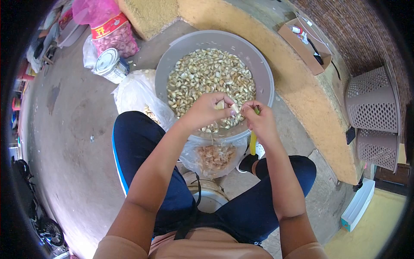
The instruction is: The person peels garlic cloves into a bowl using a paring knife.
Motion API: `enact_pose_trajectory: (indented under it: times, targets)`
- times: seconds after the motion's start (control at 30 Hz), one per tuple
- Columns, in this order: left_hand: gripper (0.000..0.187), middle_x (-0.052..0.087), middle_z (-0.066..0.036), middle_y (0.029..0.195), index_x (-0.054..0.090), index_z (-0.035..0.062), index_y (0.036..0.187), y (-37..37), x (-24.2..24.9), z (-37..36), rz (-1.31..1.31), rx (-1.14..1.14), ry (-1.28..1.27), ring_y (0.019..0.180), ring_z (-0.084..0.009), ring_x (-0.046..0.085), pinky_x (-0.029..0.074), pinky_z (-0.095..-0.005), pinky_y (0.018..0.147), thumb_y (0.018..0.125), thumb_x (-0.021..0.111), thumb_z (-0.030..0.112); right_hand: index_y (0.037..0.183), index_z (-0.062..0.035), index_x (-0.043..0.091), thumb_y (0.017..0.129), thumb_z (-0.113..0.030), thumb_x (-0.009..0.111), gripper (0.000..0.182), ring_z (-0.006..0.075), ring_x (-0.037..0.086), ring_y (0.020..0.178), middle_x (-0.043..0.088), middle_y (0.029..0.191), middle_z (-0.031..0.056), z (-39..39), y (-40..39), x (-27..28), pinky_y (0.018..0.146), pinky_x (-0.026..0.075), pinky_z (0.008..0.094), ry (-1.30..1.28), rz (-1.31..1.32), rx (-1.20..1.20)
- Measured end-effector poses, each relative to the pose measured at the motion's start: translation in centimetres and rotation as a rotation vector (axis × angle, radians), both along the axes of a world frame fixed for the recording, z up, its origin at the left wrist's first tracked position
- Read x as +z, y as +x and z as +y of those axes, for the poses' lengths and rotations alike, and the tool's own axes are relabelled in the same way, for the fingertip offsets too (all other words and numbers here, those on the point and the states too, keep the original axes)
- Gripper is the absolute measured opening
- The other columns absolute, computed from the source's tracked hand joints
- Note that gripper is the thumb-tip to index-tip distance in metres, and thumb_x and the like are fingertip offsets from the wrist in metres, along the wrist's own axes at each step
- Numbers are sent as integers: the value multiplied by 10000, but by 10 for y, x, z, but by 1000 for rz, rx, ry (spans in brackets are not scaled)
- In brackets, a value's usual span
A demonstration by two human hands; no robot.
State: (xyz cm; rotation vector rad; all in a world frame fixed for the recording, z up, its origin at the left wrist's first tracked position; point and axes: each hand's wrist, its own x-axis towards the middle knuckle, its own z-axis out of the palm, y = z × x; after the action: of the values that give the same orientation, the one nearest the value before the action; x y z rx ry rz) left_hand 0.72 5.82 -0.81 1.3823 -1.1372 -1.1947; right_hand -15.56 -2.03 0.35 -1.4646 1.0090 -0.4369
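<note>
Above the near side of a large grey tub (pixel 266 60), my two hands meet at the fingertips. My left hand (pixel 206 111) pinches a pale garlic clove (pixel 234 108) between thumb and fingers. Closed around a slim yellow-handled knife (pixel 253 144) is my right hand (pixel 261 120), its fingertips touching the clove; the blade cannot be made out. Many garlic cloves (pixel 207 73) lie in the tub, apparently in water. Just below the tub's near rim, a clear plastic bag (pixel 189 156) holds brownish garlic skins (pixel 215 156).
Left of the tub sit a white plastic bag (pixel 136 93) with cloves, a lidded paint can (pixel 113 64) and a pink mesh sack (pixel 114 39) of garlic. A low yellow ledge (pixel 302 93) curves along the right, carrying an open cardboard box (pixel 297 36). Woven-pattern plastic baskets (pixel 373 101) stand beyond.
</note>
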Motion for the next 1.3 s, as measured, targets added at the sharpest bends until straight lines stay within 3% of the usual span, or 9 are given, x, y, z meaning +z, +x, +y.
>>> enact_pose_trajectory:
  times: [0.13,0.27,0.47,0.53,0.83,1.0,1.1,1.2,1.3]
  targets:
    - [214,561,-20,762,611,28,902,2,3,0,27,12,13,715,-101,511,411,-249,705,728,653,146,862,-23,573,801,-139,558,132,26,371,449,528,657,-4,2,-1,6,398,280,174,10,-27,11]
    - [228,554,-12,742,610,38,938,2,6,2,34,13,34,709,-91,504,411,-238,675,735,643,135,844,-22,594,803,-154,559,143,58,452,532,550,678,1,3,-3,8,467,348,198,-96,42,80]
    - [201,626,-101,872,612,45,891,49,5,16,-593,196,37,815,-190,591,441,-290,737,729,631,163,830,1,606,746,-175,573,197,233,578,713,606,752,121,8,-8,-2,651,445,335,-360,317,435]
    - [213,610,-175,813,613,23,842,68,11,28,-676,290,72,794,-301,590,446,-324,731,687,622,168,823,14,607,720,-194,558,237,332,588,761,605,803,197,16,-7,-7,684,456,392,-412,475,632]
    - [166,604,-192,844,612,0,789,150,-32,84,-1203,386,659,836,-325,580,465,-388,715,676,557,109,820,-16,627,716,-161,532,202,332,583,773,605,798,184,50,-11,-61,697,455,410,-352,841,1149]
    - [212,607,-178,902,615,-2,830,149,-29,90,-1186,404,812,904,-325,572,464,-395,753,677,574,138,811,-9,623,706,-144,542,189,332,582,786,606,812,176,51,-12,-72,707,455,413,-343,845,1242]
    - [295,607,-137,744,609,-1,778,159,-44,96,-1177,462,441,682,-270,598,479,-342,573,653,631,265,814,-8,623,702,-146,548,193,331,580,801,604,819,181,55,-14,-79,712,456,411,-447,795,1181]
    - [258,567,-64,699,597,46,857,141,-5,72,-458,427,624,515,-138,517,384,-243,387,720,575,264,822,-12,621,694,-163,566,206,333,580,802,602,815,188,57,-9,-79,712,459,408,-449,824,1190]
    - [223,506,-16,671,546,87,938,117,5,59,74,415,430,455,-39,383,242,-160,332,763,523,223,828,-17,619,674,-161,580,215,339,582,785,601,800,192,57,-11,-96,705,462,407,-454,773,1113]
